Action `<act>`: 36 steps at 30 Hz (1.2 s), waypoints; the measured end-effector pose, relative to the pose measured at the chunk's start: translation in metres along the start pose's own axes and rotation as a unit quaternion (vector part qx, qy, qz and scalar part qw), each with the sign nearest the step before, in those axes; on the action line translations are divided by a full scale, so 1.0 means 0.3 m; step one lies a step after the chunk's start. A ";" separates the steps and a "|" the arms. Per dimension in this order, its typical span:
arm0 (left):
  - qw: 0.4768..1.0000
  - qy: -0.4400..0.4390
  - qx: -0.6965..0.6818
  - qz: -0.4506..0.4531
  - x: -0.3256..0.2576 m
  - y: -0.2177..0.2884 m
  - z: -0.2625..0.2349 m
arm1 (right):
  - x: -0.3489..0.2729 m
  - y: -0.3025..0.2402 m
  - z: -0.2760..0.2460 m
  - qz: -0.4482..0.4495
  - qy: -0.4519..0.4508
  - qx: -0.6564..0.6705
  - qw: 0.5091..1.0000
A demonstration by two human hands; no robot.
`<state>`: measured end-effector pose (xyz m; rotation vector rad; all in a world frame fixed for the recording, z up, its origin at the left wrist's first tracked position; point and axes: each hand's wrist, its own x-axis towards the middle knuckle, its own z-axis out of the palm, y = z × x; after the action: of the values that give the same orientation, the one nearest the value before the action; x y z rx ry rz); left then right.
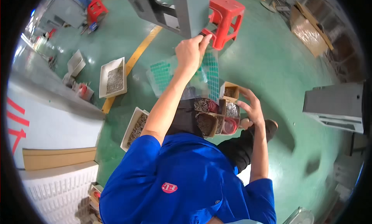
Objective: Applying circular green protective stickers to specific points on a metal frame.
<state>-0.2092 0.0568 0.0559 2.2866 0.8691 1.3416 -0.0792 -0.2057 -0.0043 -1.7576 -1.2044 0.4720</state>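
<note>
My left hand (190,51) pinching a clear plastic bag (170,74), my right hand (251,107) half-open against small cardboard boxes (217,115), box contents blurred, knees hiding the floor beneath.

Floor (267,57): green, with a yellow line (133,59).
On floor: two white trays of small metal parts (113,77) (133,128), red stool (224,16), grey metal box (335,105).
</note>
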 end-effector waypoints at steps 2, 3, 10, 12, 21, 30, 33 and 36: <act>0.999 0.027 0.009 0.026 -0.005 0.063 -0.005 | 0.040 -0.167 0.101 -0.098 0.027 0.068 0.993; 0.998 0.042 0.005 0.040 -0.008 0.103 0.007 | 0.053 -0.209 0.132 -0.095 0.059 0.088 0.990; 0.992 0.018 0.110 0.061 0.009 0.170 0.066 | 0.086 -0.326 0.128 -0.083 0.161 0.229 0.956; 0.999 -0.035 0.041 -0.004 0.017 0.183 0.087 | 0.103 -0.319 0.111 -0.035 0.162 0.107 0.980; 0.816 -0.381 -0.414 -0.134 0.005 0.216 0.011 | 0.155 -0.158 -0.058 -0.020 0.082 0.384 0.919; 0.831 -0.366 -0.405 -0.107 -0.020 0.284 -0.052 | 0.148 -0.185 -0.082 -0.096 0.095 0.155 0.979; 0.870 -0.330 -0.352 -0.097 -0.039 0.303 -0.076 | 0.147 -0.230 -0.077 -0.185 0.336 -0.032 0.923; 0.879 -0.314 -0.347 -0.089 -0.073 0.305 -0.095 | 0.136 -0.261 -0.070 -0.248 0.340 -0.108 0.901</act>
<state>-0.2119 -0.0265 0.1079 1.8056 0.2856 0.5955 -0.0867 -0.1725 0.0797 -1.5059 -1.1398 -0.5619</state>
